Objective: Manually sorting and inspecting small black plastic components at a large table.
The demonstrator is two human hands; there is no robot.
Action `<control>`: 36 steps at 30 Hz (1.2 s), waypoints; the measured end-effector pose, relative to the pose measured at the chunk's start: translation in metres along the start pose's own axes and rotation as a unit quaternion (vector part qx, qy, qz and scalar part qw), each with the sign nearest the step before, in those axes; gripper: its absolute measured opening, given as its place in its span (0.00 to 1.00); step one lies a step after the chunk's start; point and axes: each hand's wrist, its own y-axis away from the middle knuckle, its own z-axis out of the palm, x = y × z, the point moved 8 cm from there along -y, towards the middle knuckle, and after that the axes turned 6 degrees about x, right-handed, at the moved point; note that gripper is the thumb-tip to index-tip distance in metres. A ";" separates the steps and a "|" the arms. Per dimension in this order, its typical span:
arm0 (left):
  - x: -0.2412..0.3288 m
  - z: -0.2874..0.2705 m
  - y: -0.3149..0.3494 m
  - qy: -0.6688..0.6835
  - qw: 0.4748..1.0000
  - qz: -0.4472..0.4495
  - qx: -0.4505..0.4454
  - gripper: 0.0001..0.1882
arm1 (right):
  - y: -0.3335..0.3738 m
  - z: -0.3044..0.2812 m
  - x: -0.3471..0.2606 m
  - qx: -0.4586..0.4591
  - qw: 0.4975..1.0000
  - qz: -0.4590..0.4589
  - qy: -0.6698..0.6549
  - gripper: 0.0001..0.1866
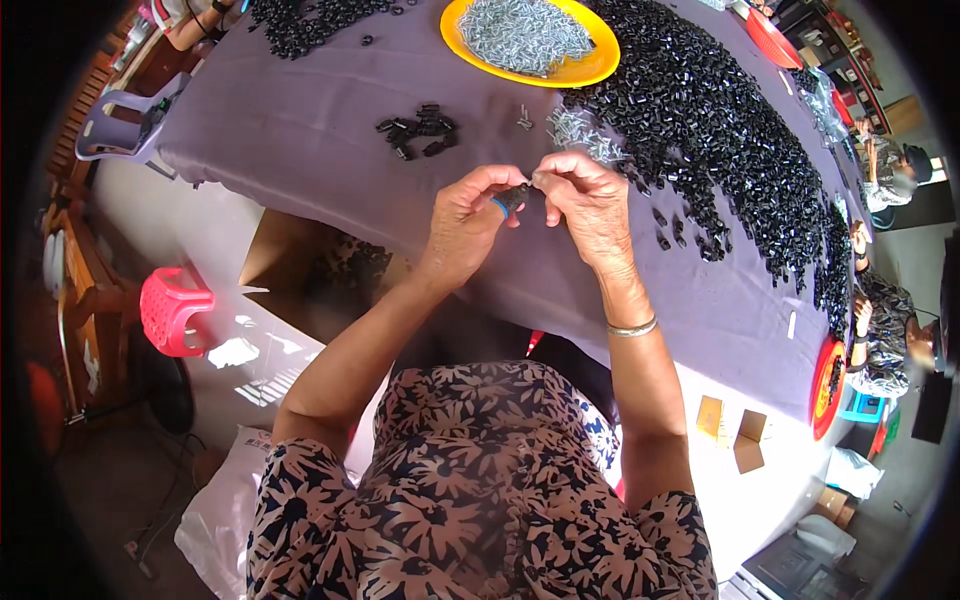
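Left hand (pixel 468 215): raised over the near edge of the desk (pixel 300 130), fingers clenched around a small black plastic part (pixel 514 197); a blue band is seen on one fingertip. Right hand (pixel 590 200): pinched at the far end of the same part, thumb and forefinger closed on something too small to be told. A metal bangle (pixel 632 328) is worn on the right wrist.

Desk: covered in purple cloth. A wide heap of black parts (pixel 720 130) is spread to the right; a small cluster of black parts (pixel 420 130) lies just beyond the hands; a loose pile of silver screws (pixel 578 130) lies beside the heap. A yellow plate (pixel 590 65) filled with screws is set at the far edge.

Floor, left: a pink plastic stool (pixel 172 310) is noted.
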 end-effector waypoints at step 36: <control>-0.003 -0.001 -0.003 0.004 1.000 -0.009 -0.005 0.14 | 0.007 0.013 0.002 -0.015 0.988 -0.155 -0.018 0.05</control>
